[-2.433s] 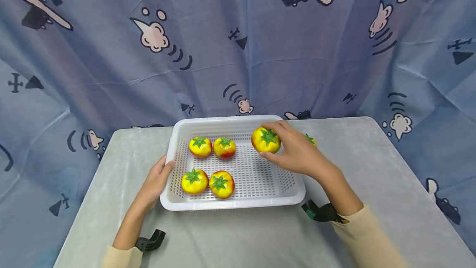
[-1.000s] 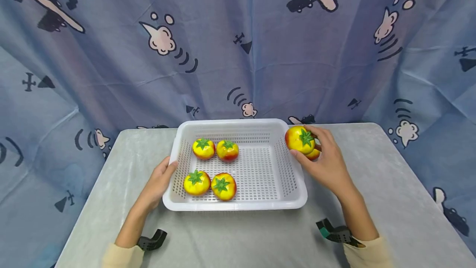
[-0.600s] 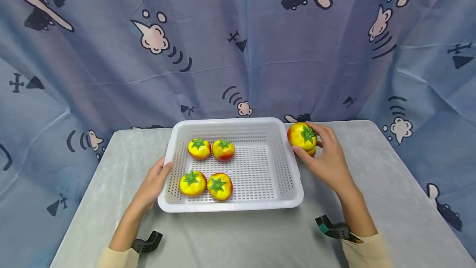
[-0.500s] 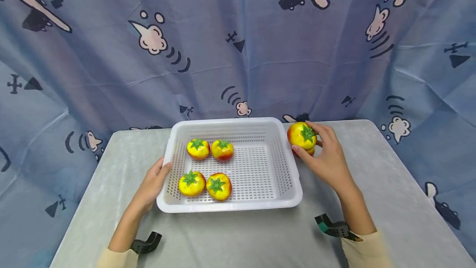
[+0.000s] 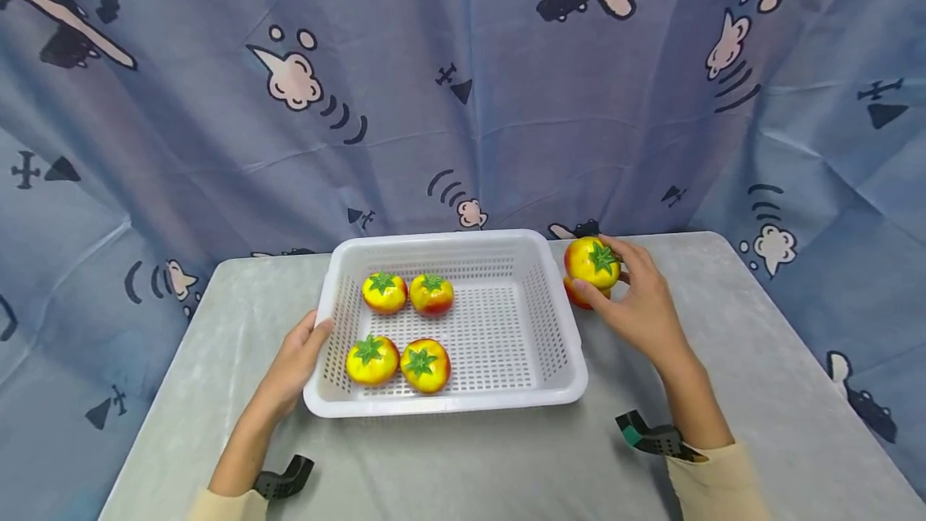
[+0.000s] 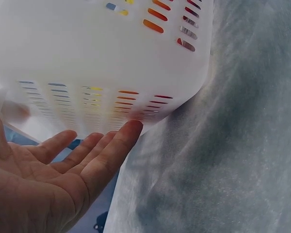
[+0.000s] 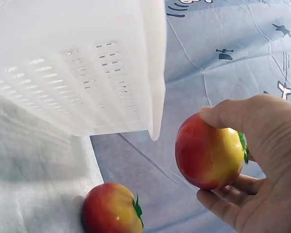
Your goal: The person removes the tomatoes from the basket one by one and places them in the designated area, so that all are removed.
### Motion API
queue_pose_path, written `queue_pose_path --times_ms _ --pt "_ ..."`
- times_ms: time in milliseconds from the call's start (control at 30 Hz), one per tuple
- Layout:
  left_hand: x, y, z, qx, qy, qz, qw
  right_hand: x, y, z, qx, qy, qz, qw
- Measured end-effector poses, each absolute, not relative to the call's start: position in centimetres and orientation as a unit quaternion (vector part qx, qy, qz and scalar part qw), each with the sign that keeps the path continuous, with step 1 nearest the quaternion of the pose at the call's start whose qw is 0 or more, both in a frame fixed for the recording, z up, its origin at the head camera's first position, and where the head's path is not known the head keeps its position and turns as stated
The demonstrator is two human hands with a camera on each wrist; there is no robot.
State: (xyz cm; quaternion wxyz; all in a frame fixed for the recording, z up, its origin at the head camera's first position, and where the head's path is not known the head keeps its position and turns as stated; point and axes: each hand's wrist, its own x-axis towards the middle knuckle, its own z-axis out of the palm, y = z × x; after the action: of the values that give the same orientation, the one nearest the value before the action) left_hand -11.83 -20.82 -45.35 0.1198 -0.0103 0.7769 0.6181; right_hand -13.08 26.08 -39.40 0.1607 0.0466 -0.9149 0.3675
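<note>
A white plastic basket (image 5: pixel 499 402) stands on the table with several yellow-and-red tomatoes in its left half, among them a front one (image 5: pixel 425 366) and a back one (image 5: pixel 432 295). My left hand (image 5: pixel 298 356) holds the basket's left rim, thumb over the edge and fingers against the outer wall (image 6: pixel 48 43). Just outside the right wall, my right hand (image 5: pixel 640 304) grips a tomato (image 7: pixel 208 153) between thumb and fingers. Below that one, another tomato (image 7: pixel 111 208) sits on the table beside the basket, partly hidden in the head view.
The grey cloth-covered table (image 5: pixel 463 473) reaches back to a blue patterned curtain (image 5: pixel 376 87). Black wrist mounts (image 5: pixel 285 478) sit at both wrists. The basket's right half shows bare perforated floor.
My right hand has carried its tomato from over the basket's right side out past the right wall, above the tomato on the table. My left hand has stayed on the rim.
</note>
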Motion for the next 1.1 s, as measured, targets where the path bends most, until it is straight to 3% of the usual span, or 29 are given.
queue_pose_path --times_ms 1100 --pt "-11.9 -20.8 -45.3 -0.008 0.775 0.620 0.123 -13.9 29.2 -40.5 0.010 -0.917 0.365 0.158"
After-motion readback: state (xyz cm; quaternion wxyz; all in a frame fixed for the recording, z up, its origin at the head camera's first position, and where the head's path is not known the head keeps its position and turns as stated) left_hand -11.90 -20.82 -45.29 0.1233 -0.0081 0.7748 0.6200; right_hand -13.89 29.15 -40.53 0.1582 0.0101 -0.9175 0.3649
